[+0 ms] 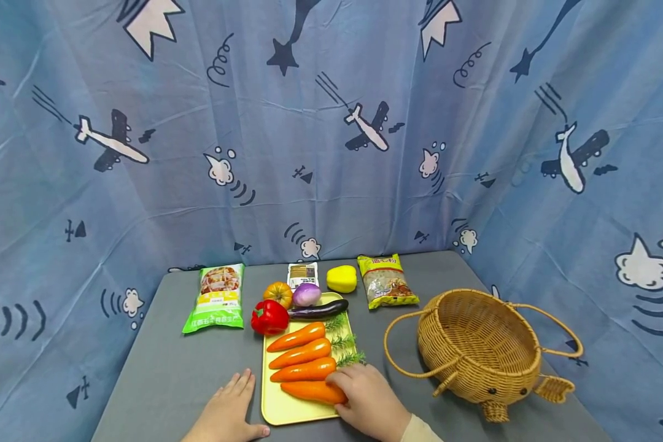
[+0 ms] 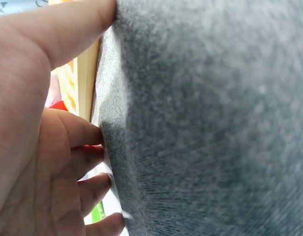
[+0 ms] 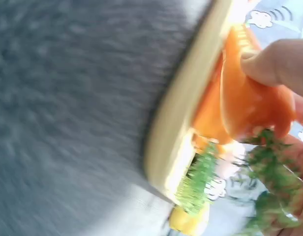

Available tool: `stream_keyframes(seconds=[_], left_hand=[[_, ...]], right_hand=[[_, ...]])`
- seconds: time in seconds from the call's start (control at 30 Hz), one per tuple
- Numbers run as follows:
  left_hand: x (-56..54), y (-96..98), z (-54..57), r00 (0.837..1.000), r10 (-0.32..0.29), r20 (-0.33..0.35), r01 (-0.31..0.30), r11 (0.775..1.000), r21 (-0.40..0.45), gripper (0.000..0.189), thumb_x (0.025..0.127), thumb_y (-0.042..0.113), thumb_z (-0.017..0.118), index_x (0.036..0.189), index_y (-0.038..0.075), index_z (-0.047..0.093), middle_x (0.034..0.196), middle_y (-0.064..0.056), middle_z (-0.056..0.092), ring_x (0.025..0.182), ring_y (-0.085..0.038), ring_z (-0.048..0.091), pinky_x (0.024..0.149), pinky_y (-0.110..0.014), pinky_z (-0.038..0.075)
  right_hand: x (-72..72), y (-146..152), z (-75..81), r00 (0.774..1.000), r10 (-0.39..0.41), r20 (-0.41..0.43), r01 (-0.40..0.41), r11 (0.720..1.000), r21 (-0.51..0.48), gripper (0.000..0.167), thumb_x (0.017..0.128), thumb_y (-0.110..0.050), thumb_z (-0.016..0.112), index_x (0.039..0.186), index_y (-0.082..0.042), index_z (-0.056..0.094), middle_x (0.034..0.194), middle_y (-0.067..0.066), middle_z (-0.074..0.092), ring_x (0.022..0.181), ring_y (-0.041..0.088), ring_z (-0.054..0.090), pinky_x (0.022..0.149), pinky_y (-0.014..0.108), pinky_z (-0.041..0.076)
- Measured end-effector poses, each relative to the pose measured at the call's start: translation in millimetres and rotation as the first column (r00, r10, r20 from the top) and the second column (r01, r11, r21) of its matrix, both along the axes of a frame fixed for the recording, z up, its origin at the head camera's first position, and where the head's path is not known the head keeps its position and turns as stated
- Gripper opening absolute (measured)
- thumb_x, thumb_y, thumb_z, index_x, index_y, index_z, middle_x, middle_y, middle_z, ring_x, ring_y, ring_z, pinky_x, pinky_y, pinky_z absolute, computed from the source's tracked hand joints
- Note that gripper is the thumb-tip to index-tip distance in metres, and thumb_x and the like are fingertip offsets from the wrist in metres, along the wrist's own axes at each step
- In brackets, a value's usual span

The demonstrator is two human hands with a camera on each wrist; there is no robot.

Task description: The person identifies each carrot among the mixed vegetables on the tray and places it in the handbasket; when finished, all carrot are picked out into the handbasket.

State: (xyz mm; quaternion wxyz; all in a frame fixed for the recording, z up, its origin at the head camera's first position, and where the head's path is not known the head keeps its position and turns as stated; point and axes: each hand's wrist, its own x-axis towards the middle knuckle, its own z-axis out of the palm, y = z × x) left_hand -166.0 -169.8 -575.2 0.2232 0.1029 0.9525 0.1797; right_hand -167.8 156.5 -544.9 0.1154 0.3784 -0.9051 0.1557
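Note:
My right hand (image 1: 370, 399) grips the nearest carrot (image 1: 306, 391) by its leafy end, over the front of a yellow tray (image 1: 287, 415). In the right wrist view the thumb (image 3: 269, 64) presses on the orange carrot (image 3: 247, 101), whose green leaves (image 3: 272, 172) hang beside the palm. Three other carrots (image 1: 301, 355) lie in a row behind it on the tray, tips to the left. My left hand (image 1: 229, 408) rests on the grey table left of the tray, fingers straight and thumb spread toward the tray's front corner; its fingertips (image 2: 95, 132) touch the cloth surface.
An eggplant (image 1: 320, 310), red pepper (image 1: 269, 317), purple onion (image 1: 306, 294) and orange tomato-like vegetable (image 1: 278, 294) cluster at the tray's far end. Behind are a yellow pepper (image 1: 341, 279) and a white packet (image 1: 302, 274). Bags (image 1: 215, 298) flank them. A wicker basket (image 1: 458, 362) stands right.

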Motion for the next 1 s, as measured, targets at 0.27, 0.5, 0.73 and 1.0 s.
stream_keyframes(seconds=[0.27, 0.5, 0.73, 1.0], left_hand=[[1.7, -0.5, -1.6, 1.0, 0.004, -0.017, -0.004, 1.0, 0.008, 0.114, 0.08, 0.064, 0.086, 0.156, -0.01, 0.045, 0.164, -0.027, 0.04, 0.152, -0.05, 0.033, 0.12, -0.071, 0.029], [2.3, 0.2, -0.6, 1.0, 0.004, -0.015, -0.004, 1.0, -0.004, 0.114, 0.08, 0.064, 0.086, 0.156, -0.009, 0.045, 0.164, -0.027, 0.04, 0.153, -0.049, 0.033, 0.12, -0.07, 0.028], [2.2, 0.3, 0.6, 1.0, 0.008, -0.018, -0.008, 1.0, -0.012, 0.115, 0.079, 0.065, 0.086, 0.156, -0.009, 0.045, 0.164, -0.026, 0.04, 0.152, -0.049, 0.034, 0.12, -0.07, 0.029], [1.6, 2.9, 2.0, 1.0, 0.018, -0.001, -0.018, 0.999, -0.028, 0.115, 0.077, 0.067, 0.086, 0.156, -0.007, 0.047, 0.163, -0.025, 0.042, 0.151, -0.048, 0.036, 0.119, -0.071, 0.03]], right_hand=[[10.2, 17.9, 40.1, 0.979, -0.086, -0.184, 0.057, 0.986, -0.159, 0.044, 0.073, -0.028, 0.099, 0.112, -0.027, 0.078, 0.109, -0.015, 0.071, 0.09, 0.007, 0.063, 0.068, 0.028, 0.05], [17.8, 52.2, 89.0, 0.922, -0.248, -0.299, 0.141, 0.931, -0.335, 0.043, 0.073, -0.022, 0.094, 0.115, -0.019, 0.081, 0.115, -0.004, 0.075, 0.095, 0.018, 0.067, 0.074, 0.044, 0.055], [19.1, 89.1, 102.9, 0.838, -0.4, -0.371, 0.229, 0.876, -0.425, 0.036, 0.093, -0.04, 0.073, 0.111, -0.009, 0.081, 0.114, 0.009, 0.076, 0.096, 0.034, 0.066, 0.076, 0.055, 0.051], [19.6, 124.8, 102.1, 0.699, -0.631, -0.335, 0.482, 0.763, -0.431, 0.041, 0.076, -0.025, 0.083, 0.112, -0.007, 0.08, 0.109, 0.017, 0.075, 0.094, 0.042, 0.065, 0.067, 0.058, 0.047]])
